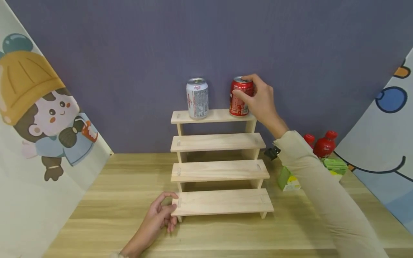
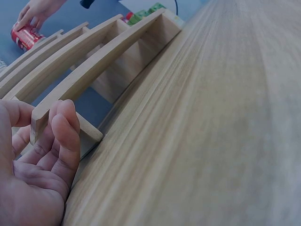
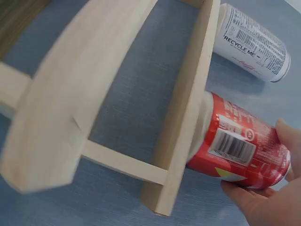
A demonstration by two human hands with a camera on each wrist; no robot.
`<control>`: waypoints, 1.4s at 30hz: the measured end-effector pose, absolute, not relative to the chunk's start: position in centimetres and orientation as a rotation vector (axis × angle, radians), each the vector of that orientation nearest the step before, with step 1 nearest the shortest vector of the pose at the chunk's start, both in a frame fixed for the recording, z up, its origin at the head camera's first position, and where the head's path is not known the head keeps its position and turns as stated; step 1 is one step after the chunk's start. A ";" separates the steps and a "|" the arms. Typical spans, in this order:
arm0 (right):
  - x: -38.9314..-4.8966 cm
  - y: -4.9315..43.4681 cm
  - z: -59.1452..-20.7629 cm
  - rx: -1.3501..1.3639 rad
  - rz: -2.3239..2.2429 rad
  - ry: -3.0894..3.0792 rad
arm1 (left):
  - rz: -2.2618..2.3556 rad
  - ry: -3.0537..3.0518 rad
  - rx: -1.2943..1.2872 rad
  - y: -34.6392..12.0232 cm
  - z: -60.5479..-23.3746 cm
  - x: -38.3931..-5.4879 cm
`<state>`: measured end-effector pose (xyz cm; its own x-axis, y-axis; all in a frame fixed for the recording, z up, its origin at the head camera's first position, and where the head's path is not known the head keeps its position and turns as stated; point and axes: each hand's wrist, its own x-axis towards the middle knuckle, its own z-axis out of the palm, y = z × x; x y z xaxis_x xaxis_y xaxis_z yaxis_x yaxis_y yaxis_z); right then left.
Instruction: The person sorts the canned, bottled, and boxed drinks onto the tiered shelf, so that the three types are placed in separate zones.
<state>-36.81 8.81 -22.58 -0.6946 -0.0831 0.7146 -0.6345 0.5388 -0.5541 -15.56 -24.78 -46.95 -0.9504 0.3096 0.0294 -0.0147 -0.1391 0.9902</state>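
A stepped wooden rack (image 1: 221, 141) stands against the dark back wall. On its top step, toward the right end, is an upright red soda can (image 1: 239, 104), which my right hand (image 1: 262, 102) grips around its upper part. The can's base meets the step in the right wrist view, where my fingers (image 3: 263, 200) curl about the red can (image 3: 244, 146). A white soda can (image 1: 198, 98) stands to its left on the same step, apart from it. At the lowest step's left end, my left hand (image 1: 158, 216) pinches the board (image 2: 89, 70) between thumb and fingers.
Right of the rack, partly behind my right sleeve (image 1: 322, 193), are two red bottles (image 1: 324, 145) and green cartons (image 1: 288, 179). A small black object (image 1: 272, 153) lies by the rack. Cartoon-printed panels (image 1: 48, 104) flank the wooden table (image 1: 129, 186).
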 end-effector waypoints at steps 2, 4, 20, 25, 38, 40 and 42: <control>-36.8 8.8 -22.9 0.589 1.124 -2.133 | 2.199 1.908 0.336 -24.8 -46.9 -15.7; -36.8 8.8 -23.2 0.602 1.130 -2.128 | 2.201 1.916 0.336 -24.8 -46.8 -15.8; -37.4 8.8 -25.0 0.536 1.253 -2.122 | 2.179 1.955 0.330 -24.8 -47.0 -15.7; -37.7 8.8 -25.3 0.545 1.302 -2.093 | 2.192 1.971 0.305 -24.8 -46.8 -15.7; -36.2 10.3 -26.0 0.570 1.217 -2.257 | 2.194 1.952 0.294 -24.7 -47.0 -15.8; -35.4 10.8 -26.4 0.562 1.196 -2.276 | 2.196 1.952 0.296 -24.7 -46.9 -15.8; -34.5 11.3 -26.5 0.573 1.164 -2.272 | 2.197 1.951 0.301 -24.7 -46.9 -15.8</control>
